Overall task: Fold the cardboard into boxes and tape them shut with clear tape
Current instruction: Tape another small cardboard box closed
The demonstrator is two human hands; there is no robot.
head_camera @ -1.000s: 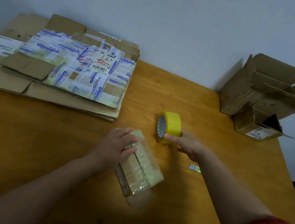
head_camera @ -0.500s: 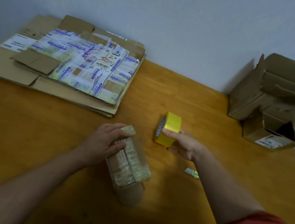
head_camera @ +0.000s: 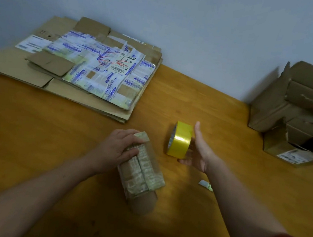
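Head view: the small box (head_camera: 143,173) sits mid-surface, already wrapped in shiny tape with its top seam shut. Our left hand (head_camera: 117,149) still presses down on its far end, fingers laid fairly flat over the top. What's new is the tape roll (head_camera: 180,141). A second ago it stood on the wood, and now our right hand (head_camera: 199,153) has it up off the surface, fingers curled under it and thumb sticking up. We reckon another strip is coming for this box, so the free end needs finding first. Around us there's a pale bare wall (head_camera: 183,23) and the wooden surface (head_camera: 30,142). A stack of flattened cardboard (head_camera: 90,71) covered in labels waits at far left. Opened boxes (head_camera: 295,107) sit by the wall at right, and there's a little scrap (head_camera: 205,185) by our right forearm.
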